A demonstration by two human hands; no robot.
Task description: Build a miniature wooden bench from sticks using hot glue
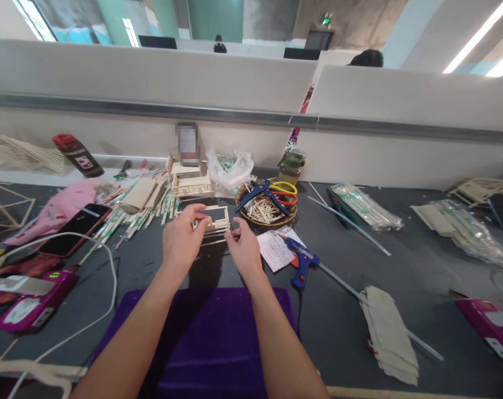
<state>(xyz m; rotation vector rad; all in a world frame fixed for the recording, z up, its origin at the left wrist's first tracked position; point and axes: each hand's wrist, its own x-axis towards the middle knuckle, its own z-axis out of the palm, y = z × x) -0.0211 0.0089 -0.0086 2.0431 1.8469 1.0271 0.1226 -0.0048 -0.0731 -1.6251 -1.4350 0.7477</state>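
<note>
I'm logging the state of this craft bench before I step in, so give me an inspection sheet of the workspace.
Surface: dark grey table, with a purple cloth at the near edge.
Job's things: small wooden stick frame, held between both hands above the table.
Clutter: blue glue gun, basket of sticks with blue pliers on it, paper sheet, phone, pink cloth, bagged sticks, folded rags.
Fingers: left hand and right hand both pinch the frame.
Cables: white cable loops at the left.
Surroundings: white partition; people's heads beyond it.
</note>
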